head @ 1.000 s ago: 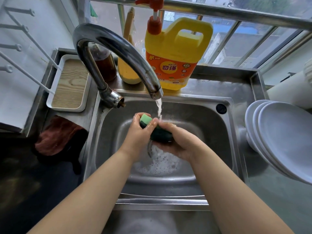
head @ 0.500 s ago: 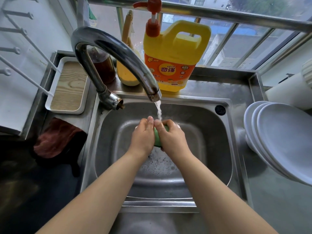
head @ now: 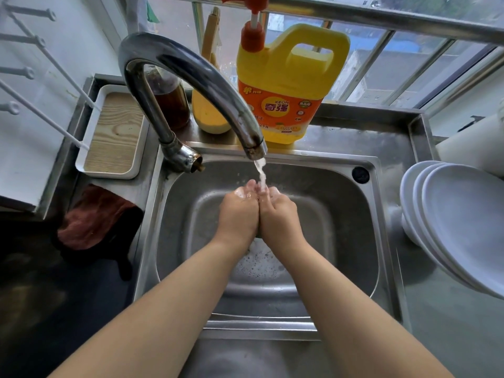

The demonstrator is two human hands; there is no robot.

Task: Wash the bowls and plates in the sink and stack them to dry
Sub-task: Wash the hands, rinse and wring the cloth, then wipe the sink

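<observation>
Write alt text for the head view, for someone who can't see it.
Seen from above, a left hand and right hand are pressed together under water running from a curved tap into a steel sink. White plates lean stacked on the right; a yellow soap jug stands behind the sink.

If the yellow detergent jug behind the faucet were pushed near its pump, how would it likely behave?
The detergent jug stands tall with a raised pump, so a high push might tip it. It looks opaque, so its fill cannot be judged. The steel ledge looks wet, so it may slide.
</observation>
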